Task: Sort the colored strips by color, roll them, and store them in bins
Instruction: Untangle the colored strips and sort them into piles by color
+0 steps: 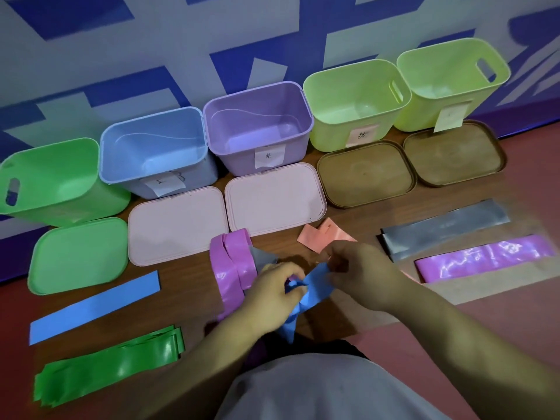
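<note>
Now both hands are busy at centre. The left hand [272, 295] pinches a crumpled blue strip [316, 284] with curled fingers, and the right hand [360, 268], at its two o'clock, grips the strip's other end. Crowding them at ten o'clock is a looped heap of pink strips [231, 268], with a grey strip [263, 255] poking out from under it, just beside the left hand. A salmon strip [321, 237] sits at twelve, partly hidden by the right hand. Out at eight o'clock lie a flat blue strip [94, 307] and a green stack [112, 365]. At three lie a grey stack [445, 231] and a purple stack [485, 259]. Against the wall at eleven stands the open blue bin [154, 137], and a pink lid [175, 225] lies flat between it and the hands.
</note>
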A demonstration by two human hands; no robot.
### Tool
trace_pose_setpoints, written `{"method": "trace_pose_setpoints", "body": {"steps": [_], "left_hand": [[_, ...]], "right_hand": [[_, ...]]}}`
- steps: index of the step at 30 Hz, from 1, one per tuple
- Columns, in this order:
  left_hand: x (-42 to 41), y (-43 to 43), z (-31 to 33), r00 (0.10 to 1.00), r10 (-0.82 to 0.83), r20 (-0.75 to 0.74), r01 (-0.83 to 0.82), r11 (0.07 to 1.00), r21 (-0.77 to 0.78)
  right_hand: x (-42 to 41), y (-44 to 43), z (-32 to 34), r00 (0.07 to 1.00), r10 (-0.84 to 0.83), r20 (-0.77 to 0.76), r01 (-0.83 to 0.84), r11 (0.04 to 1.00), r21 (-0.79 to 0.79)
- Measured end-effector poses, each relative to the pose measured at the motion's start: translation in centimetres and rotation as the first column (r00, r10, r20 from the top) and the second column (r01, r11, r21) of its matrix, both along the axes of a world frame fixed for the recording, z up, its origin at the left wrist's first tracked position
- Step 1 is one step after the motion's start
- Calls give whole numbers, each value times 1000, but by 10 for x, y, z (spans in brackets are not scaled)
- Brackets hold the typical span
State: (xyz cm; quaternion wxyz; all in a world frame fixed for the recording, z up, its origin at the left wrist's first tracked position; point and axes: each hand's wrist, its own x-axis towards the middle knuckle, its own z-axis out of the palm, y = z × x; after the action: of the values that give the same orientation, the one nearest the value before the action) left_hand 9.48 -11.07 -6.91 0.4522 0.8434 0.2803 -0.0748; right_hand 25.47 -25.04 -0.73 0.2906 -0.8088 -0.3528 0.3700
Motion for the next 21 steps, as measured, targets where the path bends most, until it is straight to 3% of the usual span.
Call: {"method": "trace_pose_setpoints", "body": {"steps": [7, 17, 21], "left_hand": [[8, 6, 41, 996, 82, 42, -70, 971, -229], [1, 16, 78, 992, 97, 76, -71, 954, -293], [5, 14, 90, 981, 121, 154, -58, 931, -360]], "right_hand": [[4, 11, 59, 996, 88, 31, -91, 986, 142], [3, 28, 108, 986, 153, -61, -127, 941, 314], [2, 34, 119, 980, 178, -84, -138, 927, 349]]}}
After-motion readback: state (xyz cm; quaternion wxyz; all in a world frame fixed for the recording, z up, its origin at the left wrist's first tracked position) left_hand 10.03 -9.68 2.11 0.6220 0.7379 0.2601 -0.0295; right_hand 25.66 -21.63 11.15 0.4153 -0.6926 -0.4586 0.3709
